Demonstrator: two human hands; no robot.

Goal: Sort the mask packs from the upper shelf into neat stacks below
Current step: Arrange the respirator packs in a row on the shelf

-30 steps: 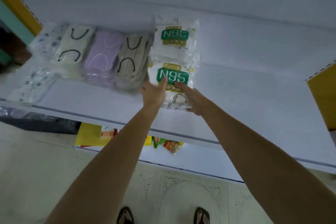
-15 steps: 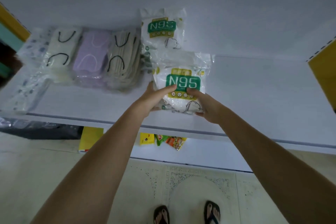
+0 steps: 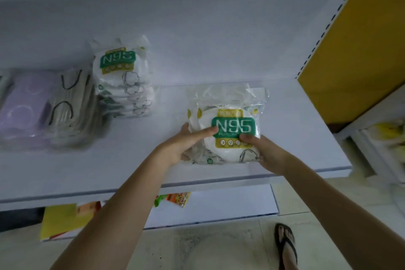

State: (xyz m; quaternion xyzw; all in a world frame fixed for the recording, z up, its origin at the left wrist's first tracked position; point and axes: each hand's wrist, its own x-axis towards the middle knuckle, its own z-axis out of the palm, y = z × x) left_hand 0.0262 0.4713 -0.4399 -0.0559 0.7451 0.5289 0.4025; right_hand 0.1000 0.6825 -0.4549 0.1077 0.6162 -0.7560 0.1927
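n95 pack being held at the right of the shelf, well apart from the stack.

both hands are gripping one n95 mask pack (image 3: 228, 129) over the white shelf (image 3: 306, 138): the left hand (image 3: 182, 147) is pinching its left edge, thumb lying across the front, and the right hand (image 3: 265, 153) is clamping its lower right corner. against the earlier frame the pack is sitting further right, no longer just beside the n95 stack (image 3: 122, 79). the beige mask packs (image 3: 72, 105) and purple mask packs (image 3: 24, 103) are lying left of that stack.
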